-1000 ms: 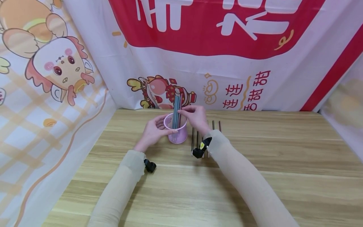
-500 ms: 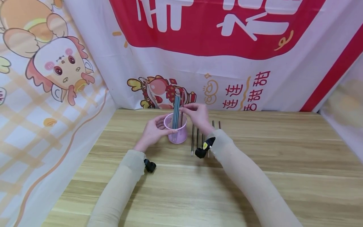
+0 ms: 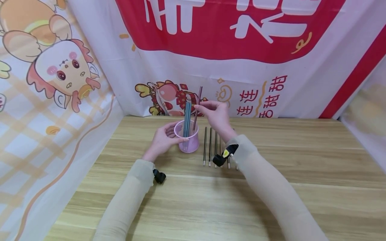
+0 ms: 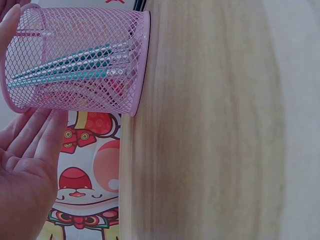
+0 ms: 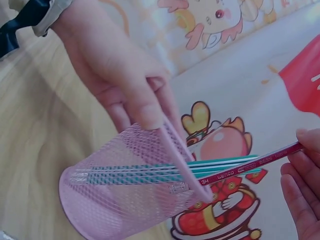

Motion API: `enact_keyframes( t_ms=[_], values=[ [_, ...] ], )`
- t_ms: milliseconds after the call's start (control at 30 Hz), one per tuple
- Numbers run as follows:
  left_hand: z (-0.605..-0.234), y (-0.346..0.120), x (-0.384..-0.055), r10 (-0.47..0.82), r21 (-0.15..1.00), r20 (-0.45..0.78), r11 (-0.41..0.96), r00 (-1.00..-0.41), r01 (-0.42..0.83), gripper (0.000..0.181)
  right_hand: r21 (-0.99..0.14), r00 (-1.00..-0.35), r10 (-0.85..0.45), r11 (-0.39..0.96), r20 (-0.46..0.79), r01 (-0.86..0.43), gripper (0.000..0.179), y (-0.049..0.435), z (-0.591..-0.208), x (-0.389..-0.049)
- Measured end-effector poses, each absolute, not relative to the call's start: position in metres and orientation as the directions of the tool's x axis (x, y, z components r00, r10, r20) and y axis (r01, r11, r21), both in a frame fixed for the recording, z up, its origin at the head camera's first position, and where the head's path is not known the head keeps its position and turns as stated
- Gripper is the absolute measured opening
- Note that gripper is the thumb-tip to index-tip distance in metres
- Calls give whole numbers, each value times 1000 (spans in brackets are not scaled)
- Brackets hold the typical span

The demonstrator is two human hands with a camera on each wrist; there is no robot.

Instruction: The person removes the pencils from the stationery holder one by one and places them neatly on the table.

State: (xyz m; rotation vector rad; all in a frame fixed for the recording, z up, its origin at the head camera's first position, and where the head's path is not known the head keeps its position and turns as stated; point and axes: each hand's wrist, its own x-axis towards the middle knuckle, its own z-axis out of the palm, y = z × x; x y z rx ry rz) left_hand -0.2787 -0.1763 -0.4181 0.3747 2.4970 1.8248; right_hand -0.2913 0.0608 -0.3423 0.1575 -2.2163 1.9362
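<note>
My left hand (image 3: 163,139) grips a pink mesh pencil cup (image 3: 192,144) by its rim, the thumb in front and the other fingers on the far side. Several teal pencils (image 3: 187,117) lean together inside the cup. Between thumb and fingers of my right hand (image 3: 218,117) is a dark red pencil (image 5: 232,171). It slants above the cup, its silver lower end still inside the rim. In the left wrist view the teal pencils (image 4: 75,65) show through the mesh, their ends near the cup's base.
Several dark pencils (image 3: 210,147) lie side by side on the wooden table (image 3: 187,207), right of the cup and partly under my right wrist. A printed cloth (image 3: 181,73) hangs close behind, and another (image 3: 66,134) stands at the left.
My right hand has moved up and to the right, drawing the red pencil upward and tilting it away from the teal ones. The left hand and the cup stay in place.
</note>
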Motion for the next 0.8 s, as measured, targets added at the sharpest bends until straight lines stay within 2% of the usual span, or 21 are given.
enact_keyframes(
  t_ms=[600,800],
  values=[
    [-419,-175,-278,187,944,112,287,-976,163,90,-964,-959,109,86,260,-252,39,102,-320,-273],
    [-419,-175,-278,176,942,109,295,-978,158,93,-960,-952,127,60,278,-272,38,120,-320,-271]
  ],
)
